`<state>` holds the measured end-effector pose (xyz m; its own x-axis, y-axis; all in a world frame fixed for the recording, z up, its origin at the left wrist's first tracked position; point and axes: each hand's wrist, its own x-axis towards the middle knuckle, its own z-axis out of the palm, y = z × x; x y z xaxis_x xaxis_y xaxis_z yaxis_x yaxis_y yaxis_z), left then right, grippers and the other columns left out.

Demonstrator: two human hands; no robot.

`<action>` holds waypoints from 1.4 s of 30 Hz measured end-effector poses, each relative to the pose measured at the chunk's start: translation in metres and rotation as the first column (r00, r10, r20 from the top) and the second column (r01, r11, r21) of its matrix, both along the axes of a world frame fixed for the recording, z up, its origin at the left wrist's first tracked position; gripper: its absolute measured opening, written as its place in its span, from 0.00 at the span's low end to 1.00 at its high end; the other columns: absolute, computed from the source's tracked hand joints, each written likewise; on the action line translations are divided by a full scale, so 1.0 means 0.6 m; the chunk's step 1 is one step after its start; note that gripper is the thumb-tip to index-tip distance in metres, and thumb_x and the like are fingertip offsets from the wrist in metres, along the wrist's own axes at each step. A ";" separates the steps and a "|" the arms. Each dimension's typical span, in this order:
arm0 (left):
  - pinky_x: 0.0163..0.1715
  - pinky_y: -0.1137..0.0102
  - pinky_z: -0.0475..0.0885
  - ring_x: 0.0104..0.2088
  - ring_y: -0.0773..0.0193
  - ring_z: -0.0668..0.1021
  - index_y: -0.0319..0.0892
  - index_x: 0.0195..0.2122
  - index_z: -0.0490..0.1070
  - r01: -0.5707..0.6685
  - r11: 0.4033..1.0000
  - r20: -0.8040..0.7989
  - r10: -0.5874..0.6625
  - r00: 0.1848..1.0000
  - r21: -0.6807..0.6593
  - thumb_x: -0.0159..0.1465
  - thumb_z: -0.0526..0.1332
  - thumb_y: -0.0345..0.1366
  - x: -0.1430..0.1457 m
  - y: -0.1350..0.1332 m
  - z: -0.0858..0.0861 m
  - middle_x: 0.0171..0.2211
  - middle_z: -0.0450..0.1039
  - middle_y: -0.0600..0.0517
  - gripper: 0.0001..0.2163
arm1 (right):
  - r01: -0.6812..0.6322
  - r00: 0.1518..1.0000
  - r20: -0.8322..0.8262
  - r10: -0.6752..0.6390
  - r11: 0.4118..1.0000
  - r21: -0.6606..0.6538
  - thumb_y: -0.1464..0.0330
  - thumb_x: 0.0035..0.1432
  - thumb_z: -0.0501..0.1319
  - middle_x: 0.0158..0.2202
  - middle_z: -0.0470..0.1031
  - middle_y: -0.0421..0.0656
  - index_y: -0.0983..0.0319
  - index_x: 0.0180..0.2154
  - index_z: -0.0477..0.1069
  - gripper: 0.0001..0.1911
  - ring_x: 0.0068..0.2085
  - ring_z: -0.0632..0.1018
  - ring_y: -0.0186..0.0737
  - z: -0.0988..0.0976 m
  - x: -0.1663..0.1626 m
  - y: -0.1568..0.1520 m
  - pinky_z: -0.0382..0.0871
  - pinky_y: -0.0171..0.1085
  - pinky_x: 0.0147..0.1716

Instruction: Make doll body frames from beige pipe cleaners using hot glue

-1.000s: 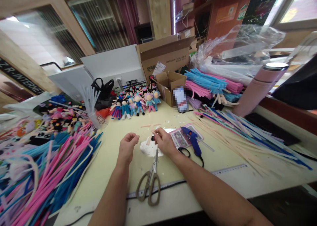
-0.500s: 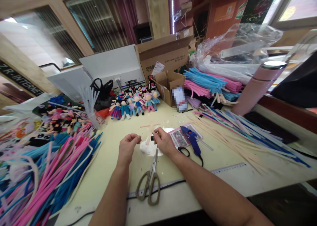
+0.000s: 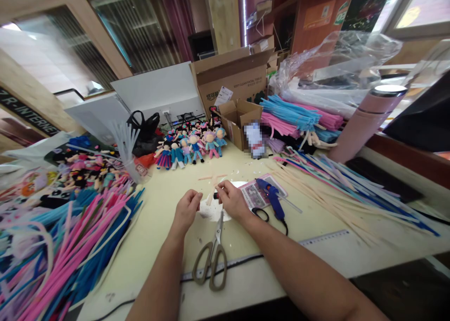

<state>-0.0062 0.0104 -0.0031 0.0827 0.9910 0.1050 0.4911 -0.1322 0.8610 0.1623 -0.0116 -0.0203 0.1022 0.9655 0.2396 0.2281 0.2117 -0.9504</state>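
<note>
My left hand (image 3: 187,208) is closed in a pinch above the table, left of a white patch (image 3: 209,212). What its fingertips hold, if anything, is too small to make out. My right hand (image 3: 232,200) pinches a small dark piece with a hint of red (image 3: 215,196) over the white patch. Short beige strips (image 3: 213,178) lie just beyond the hands. Scissors with tan handles (image 3: 213,260) point away from me below the hands. To the right, a blue glue gun (image 3: 272,197) rests partly on a pink-edged card (image 3: 258,193).
Pipe cleaners (image 3: 80,236) heap at the left; more strips (image 3: 351,190) spread at the right. Small dolls (image 3: 195,145) stand in front of cardboard boxes (image 3: 232,77). A ruler (image 3: 325,238) and dark cord cross the front. A pink bottle (image 3: 365,122) stands back right.
My left hand has shifted slightly right and its fingers have drawn closer together. The right hand stays nearly in place with the small dark piece.
</note>
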 end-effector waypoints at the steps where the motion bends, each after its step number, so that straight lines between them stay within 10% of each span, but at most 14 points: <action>1: 0.22 0.73 0.59 0.19 0.68 0.64 0.43 0.19 0.62 0.002 1.000 -0.010 -0.002 1.000 0.004 0.57 0.57 0.45 0.001 -0.001 0.001 0.15 0.61 0.58 0.15 | 0.000 1.000 -0.003 0.000 1.000 -0.003 0.62 0.60 0.51 0.18 0.67 0.34 0.59 0.32 0.65 0.09 0.21 0.70 0.32 0.002 0.000 0.000 0.60 0.30 0.24; 17: 0.29 0.71 0.67 0.26 0.65 0.74 0.38 0.27 0.71 0.061 0.990 0.118 -0.046 0.992 -0.130 0.51 0.61 0.39 0.009 0.002 -0.001 0.23 0.73 0.52 0.08 | 0.010 1.000 -0.004 -0.010 1.000 0.010 0.61 0.60 0.51 0.19 0.67 0.34 0.59 0.33 0.64 0.10 0.21 0.70 0.32 -0.005 0.001 0.003 0.60 0.30 0.24; 42: 0.19 0.76 0.51 0.17 0.74 0.58 0.39 0.24 0.67 0.024 0.983 0.363 0.046 0.931 -0.184 0.48 0.54 0.29 0.003 0.001 0.000 0.13 0.55 0.60 0.04 | 0.012 1.000 -0.017 -0.012 1.000 0.010 0.60 0.60 0.51 0.18 0.66 0.34 0.59 0.32 0.65 0.11 0.20 0.68 0.32 -0.006 0.001 0.003 0.58 0.30 0.23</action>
